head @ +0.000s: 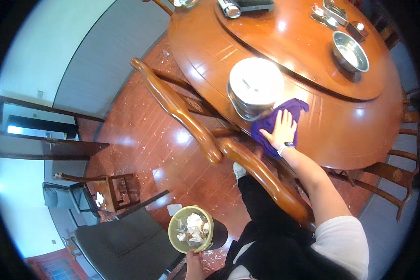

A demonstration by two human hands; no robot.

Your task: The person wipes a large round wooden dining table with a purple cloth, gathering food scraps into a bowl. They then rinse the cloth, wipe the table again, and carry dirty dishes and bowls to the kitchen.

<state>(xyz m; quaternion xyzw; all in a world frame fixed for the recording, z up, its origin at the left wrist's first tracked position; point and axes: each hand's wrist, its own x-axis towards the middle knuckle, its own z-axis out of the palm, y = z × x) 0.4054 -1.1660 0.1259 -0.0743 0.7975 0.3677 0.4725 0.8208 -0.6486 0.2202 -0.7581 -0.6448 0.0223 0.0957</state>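
Observation:
My right hand [283, 131] lies flat with fingers spread on a crumpled purple cloth [271, 145]. The cloth rests at the edge of a round wooden table [350, 136], part of it over the rim. Just beyond it stands a round metal container [248, 106], its top washed out by glare. Low on my other side, my left hand [195, 257] grips the rim of a yellowish-lined trash bin [172, 229]. Inside the bin are crumpled white tissues [195, 224] and clear plastic.
Curved wooden chair arms [178, 112] stand between me and the table. A raised turntable [301, 45] carries a steel bowl [350, 52], a dark box [357, 31] and small dishes. A dark padded surface [126, 241] and an armchair [71, 199] are at left. Bits of litter dot the wood-look floor [143, 140].

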